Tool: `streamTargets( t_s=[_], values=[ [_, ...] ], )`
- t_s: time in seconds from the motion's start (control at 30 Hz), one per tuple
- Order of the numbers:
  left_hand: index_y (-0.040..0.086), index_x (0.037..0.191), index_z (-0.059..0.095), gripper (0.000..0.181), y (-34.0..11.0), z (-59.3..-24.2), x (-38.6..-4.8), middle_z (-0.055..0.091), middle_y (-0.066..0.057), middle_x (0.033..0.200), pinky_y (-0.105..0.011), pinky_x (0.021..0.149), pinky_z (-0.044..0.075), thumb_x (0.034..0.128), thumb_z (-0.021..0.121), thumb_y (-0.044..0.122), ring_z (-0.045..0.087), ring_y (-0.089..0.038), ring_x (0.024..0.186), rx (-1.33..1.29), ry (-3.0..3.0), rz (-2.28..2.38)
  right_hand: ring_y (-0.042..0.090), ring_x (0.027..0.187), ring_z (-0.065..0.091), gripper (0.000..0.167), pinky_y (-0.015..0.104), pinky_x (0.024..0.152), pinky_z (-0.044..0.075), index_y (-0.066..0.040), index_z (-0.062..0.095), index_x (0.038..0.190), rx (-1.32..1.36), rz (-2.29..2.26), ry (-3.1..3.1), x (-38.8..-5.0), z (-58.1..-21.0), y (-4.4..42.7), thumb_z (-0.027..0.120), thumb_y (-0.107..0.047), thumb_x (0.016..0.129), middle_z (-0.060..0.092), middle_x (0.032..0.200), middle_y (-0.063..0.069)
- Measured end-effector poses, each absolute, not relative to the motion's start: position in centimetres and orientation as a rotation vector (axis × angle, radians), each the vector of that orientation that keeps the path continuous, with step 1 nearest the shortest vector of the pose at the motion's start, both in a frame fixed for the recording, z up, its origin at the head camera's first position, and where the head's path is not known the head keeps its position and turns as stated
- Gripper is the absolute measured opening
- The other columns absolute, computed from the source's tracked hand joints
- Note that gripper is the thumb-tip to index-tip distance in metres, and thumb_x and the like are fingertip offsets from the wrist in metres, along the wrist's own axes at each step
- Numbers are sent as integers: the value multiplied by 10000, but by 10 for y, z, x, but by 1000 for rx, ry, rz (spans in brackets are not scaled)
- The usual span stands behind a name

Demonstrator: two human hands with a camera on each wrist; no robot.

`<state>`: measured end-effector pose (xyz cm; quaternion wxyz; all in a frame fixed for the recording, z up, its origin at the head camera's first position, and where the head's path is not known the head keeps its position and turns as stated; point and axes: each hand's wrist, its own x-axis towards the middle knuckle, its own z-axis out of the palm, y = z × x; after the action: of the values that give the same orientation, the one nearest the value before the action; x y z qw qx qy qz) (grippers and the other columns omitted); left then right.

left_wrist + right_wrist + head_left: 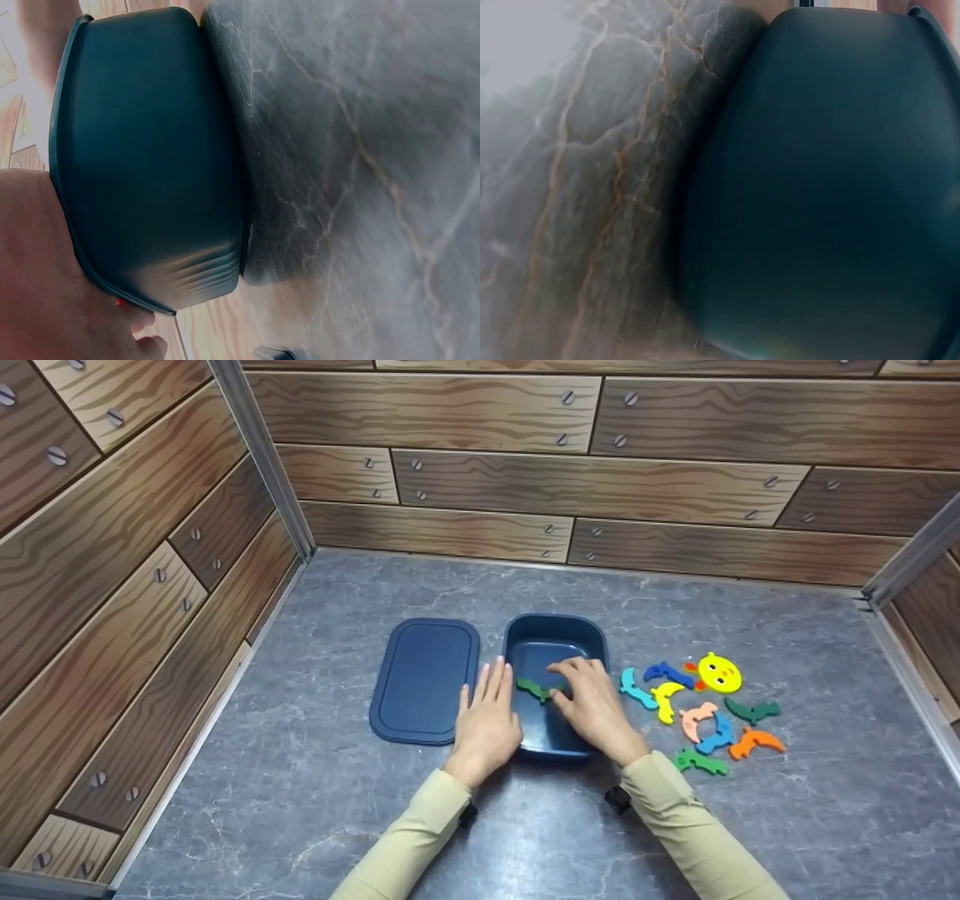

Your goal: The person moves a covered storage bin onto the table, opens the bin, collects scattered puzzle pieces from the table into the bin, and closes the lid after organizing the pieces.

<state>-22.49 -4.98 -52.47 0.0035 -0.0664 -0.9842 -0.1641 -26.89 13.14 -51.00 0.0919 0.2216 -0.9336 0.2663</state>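
- Now the right hand [592,703], thumb and forefinger parted, hangs at a green toy piece [531,687] inside the blue box [555,619].
- Left hand [486,726], fingers straight, along its left rim.
- Other pieces [703,710] toward the bench's [262,765] right edge.

No text, label, brand, number or sign can be read in any of the three views.
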Motion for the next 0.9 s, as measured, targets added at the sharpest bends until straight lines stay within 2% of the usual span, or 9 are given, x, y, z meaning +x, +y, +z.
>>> streamTargets(
  t_s=[0.37,0.63,0.9],
  values=[
    [133,1592,139,703,-49,-525,-223,39,16,1648,-512,1182,92,995,496,237,29,-215,1501,-214,-3076,-518,300,1113,489,248,464,919,410,-60,687,1183,591,913,-2646,-258,-502,154,648,-80,938,619,1202,97],
    [133,1592,133,711,-50,-526,-223,41,12,1649,-503,1184,72,991,497,240,-29,-185,1494,-201,-3076,-540,326,1084,493,244,475,897,403,-36,684,1172,511,931,-2603,-257,-501,176,651,-66,933,626,1190,140],
    [122,1590,149,704,-50,-526,-224,46,11,1648,-506,1184,74,988,495,235,0,-202,1499,-207,-3062,-549,371,1061,493,255,509,896,387,8,664,1180,457,917,-2547,-261,-503,204,629,-11,928,627,1188,182]
  ],
)
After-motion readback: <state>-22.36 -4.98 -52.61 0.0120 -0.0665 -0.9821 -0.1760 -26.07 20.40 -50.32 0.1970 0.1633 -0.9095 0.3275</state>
